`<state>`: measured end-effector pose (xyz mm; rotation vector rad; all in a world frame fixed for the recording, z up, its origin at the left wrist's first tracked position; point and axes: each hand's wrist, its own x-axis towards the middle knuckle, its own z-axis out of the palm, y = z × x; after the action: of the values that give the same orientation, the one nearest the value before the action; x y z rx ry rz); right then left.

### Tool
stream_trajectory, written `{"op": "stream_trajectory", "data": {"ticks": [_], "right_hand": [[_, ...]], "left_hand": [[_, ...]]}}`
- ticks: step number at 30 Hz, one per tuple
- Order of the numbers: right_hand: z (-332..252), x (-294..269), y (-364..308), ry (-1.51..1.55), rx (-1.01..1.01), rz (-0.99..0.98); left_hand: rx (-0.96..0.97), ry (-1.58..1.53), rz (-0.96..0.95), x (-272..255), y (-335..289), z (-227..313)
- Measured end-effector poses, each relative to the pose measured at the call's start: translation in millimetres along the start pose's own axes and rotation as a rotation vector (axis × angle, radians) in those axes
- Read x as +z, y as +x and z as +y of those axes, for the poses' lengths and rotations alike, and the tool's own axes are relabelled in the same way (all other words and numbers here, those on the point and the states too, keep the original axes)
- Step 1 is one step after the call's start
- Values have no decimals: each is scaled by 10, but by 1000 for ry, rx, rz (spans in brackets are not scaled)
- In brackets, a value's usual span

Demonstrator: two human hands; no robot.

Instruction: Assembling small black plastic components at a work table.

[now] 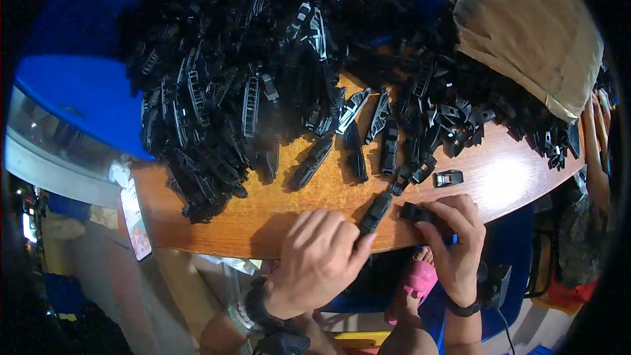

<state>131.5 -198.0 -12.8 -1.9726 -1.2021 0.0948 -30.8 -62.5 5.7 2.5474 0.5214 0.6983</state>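
In the head view, the wooden tabletop crosses the middle of the frame, its near edge curving above the person's forearms. The left hand, just below the centre of the frame, is closed with its thumb and fingers on the lower end of a long black part, which slants up and to the right (the fingertips are partly hidden behind the knuckles). The right hand, lower right of centre, pinches a small black piece between thumb and fingers; that piece is just right of the long part, near it.

Directly above, two short black pieces lie close together, and a flat black piece with a pale middle rests on its own to their right. A large heap of black parts, many long and ladder-like, fills the upper left and upper middle of the frame, thinning out toward the hands. A pale grey part stands out near the centre. At upper right, a brown paper sheet covers some of the parts. A phone with a lit screen sits by the left edge of the tabletop, and a pink sandal shows below it, between the forearms.
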Motion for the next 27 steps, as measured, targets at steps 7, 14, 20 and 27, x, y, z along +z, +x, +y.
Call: {"op": "stream_trajectory", "data": {"ticks": [7, 14, 20, 27], "right_hand": [[-21, -57, -110, -45, 124, 121], [-258, 25, -296, 99, 162, 28], [-348, 114, -211, -45, 59, 81], [-237, 99, -275, 94, 22, 22]], "left_hand": [[102, -36, -63, 45, 208, -41], [105, -155, -4, 197, 161, -95], [123, -198, 16, 261, 85, -22], [129, -282, -14, 98, 128, -141]]}}
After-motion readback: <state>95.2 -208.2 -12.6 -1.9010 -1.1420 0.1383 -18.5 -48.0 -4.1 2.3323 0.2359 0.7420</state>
